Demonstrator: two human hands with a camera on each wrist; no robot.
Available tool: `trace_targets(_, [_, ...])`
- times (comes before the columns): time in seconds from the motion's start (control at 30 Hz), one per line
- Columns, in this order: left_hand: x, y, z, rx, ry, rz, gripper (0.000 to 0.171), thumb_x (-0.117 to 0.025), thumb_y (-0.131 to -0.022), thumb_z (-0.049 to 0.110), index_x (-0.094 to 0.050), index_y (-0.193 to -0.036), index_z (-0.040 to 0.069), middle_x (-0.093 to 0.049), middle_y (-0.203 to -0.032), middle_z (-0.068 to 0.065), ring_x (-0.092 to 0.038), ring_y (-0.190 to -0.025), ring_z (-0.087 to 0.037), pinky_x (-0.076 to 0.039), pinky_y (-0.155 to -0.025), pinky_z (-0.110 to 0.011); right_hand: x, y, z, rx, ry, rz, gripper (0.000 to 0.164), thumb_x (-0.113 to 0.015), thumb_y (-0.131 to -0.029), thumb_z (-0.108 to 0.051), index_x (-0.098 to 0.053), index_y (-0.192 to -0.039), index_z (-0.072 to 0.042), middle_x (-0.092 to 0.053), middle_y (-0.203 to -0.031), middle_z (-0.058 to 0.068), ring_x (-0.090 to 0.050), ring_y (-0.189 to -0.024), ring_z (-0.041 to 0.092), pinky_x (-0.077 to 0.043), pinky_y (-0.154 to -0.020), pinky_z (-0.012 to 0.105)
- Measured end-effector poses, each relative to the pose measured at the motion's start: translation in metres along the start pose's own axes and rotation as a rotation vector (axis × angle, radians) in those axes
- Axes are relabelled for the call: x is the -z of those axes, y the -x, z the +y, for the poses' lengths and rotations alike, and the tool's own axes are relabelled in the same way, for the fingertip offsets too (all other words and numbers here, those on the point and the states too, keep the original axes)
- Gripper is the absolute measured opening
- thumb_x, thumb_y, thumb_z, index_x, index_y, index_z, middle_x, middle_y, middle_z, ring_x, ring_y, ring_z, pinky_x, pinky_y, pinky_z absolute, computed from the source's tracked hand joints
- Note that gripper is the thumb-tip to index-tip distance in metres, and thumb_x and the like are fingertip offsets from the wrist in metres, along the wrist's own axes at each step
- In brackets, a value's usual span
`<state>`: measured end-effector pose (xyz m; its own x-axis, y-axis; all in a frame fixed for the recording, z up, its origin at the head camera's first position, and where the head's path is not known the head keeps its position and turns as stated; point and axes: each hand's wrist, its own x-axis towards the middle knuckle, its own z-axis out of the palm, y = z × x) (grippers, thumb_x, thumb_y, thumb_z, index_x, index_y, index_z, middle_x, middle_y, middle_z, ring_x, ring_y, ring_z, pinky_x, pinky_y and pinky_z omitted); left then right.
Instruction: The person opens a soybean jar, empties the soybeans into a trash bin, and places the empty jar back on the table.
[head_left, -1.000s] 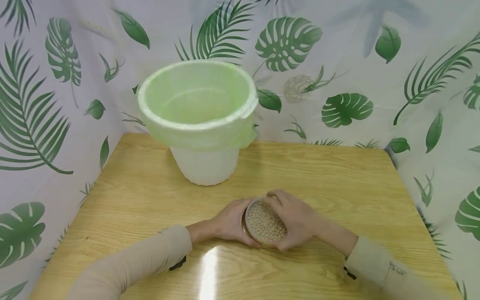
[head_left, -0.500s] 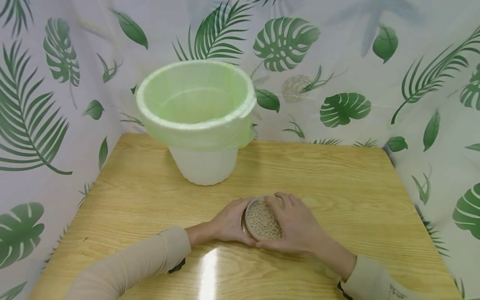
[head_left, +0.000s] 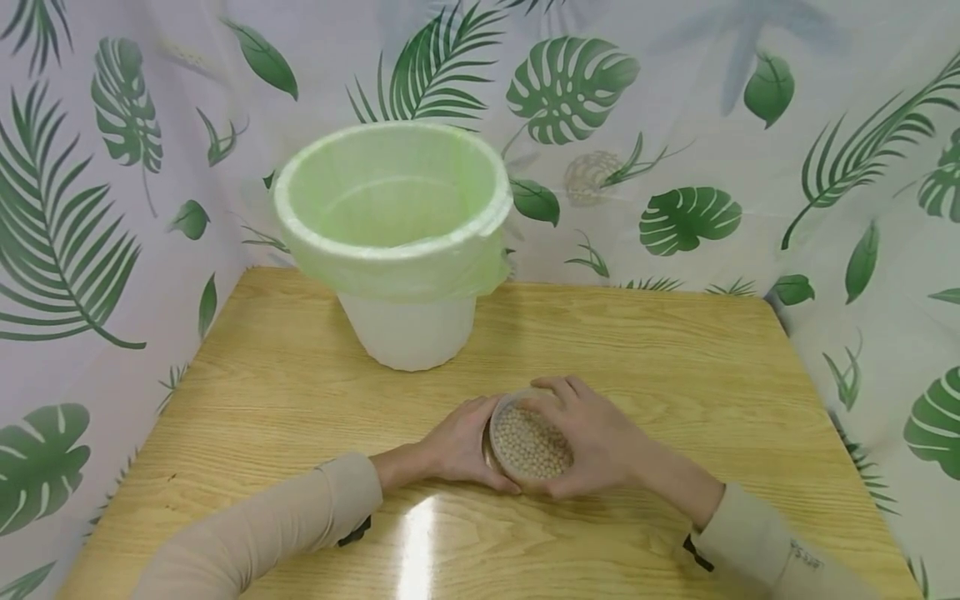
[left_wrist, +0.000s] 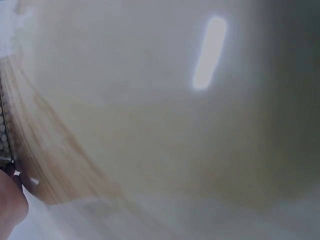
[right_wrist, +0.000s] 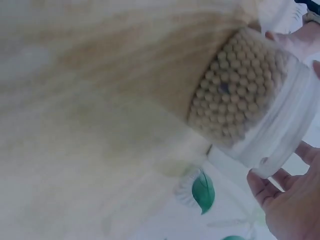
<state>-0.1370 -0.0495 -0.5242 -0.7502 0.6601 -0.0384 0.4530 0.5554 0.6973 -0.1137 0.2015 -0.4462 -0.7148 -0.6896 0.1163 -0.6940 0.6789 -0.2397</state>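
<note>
Centrally, on the wood-grain table (head_left: 675,342), near and right of the bag-lined bin (head_left: 408,329): one clear jar (right_wrist: 270,125) of pale beads (right_wrist: 237,82), probably weighty, stiff, slick-walled; best cupped round the body. Left hand (head_left: 463,442) grips its left side; right hand (head_left: 602,437) grasps its upper right.

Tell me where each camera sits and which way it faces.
Head: on the person's head, facing forward and down at the table, lined bucket, bead-filled jar and leaf-print backdrop; left hand, right hand and sleeves show.
Left wrist: on that wrist, facing the table, jar just at the left edge; part of a hand shows lower left.
Right wrist: on that wrist, facing the jar's side; parts of both hands show.
Head and right wrist share the jar, hands and backdrop.
</note>
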Motion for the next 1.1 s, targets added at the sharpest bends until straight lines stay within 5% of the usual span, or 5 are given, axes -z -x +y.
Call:
trace_targets(0.23, [0.002,-0.001,0.002,-0.005,-0.011,-0.006,0.124,-0.097,-0.065,0.059,-0.032,-0.162,0.018,-0.053,-0.156,-0.004,-0.052,-0.143,-0.026,-0.045,-0.123,-0.048,0.020,0.007,0.010,-0.007,0.053,0.014,0.108,-0.091,-0.061,-0.062,-0.052,-0.151,-0.018,-0.051,-0.154,0.018,-0.055,-0.134,0.035,-0.058,-0.105,0.054])
trace_targets(0.6, [0.000,-0.004,0.003,-0.004,-0.028,-0.021,0.127,-0.096,-0.065,0.061,-0.029,-0.164,0.017,-0.049,-0.158,-0.005,-0.048,-0.148,-0.026,-0.039,-0.129,-0.049,0.025,0.052,0.048,-0.067,0.113,0.066,0.102,-0.091,-0.065,-0.058,-0.055,-0.149,-0.012,-0.052,-0.150,0.022,-0.057,-0.130,0.041,-0.055,-0.105,0.067])
trace_targets(0.8, [0.002,-0.002,0.005,-0.001,0.000,-0.034,0.128,-0.097,-0.065,0.060,-0.028,-0.164,0.015,-0.047,-0.159,-0.005,-0.046,-0.149,-0.025,-0.039,-0.129,-0.049,0.020,0.072,0.071,-0.206,0.078,0.012,0.102,-0.090,-0.072,-0.058,-0.049,-0.155,-0.013,-0.046,-0.156,0.022,-0.051,-0.136,0.043,-0.054,-0.106,0.068])
trace_targets(1.1, [0.000,-0.003,0.005,0.015,0.062,-0.053,0.132,-0.099,-0.065,0.054,-0.023,-0.165,0.014,-0.041,-0.163,-0.008,-0.042,-0.153,-0.026,-0.037,-0.130,-0.048,0.001,0.081,0.096,-0.273,0.085,-0.015,0.100,-0.087,-0.075,-0.063,-0.052,-0.153,-0.012,-0.046,-0.155,0.024,-0.050,-0.136,0.047,-0.052,-0.107,0.068])
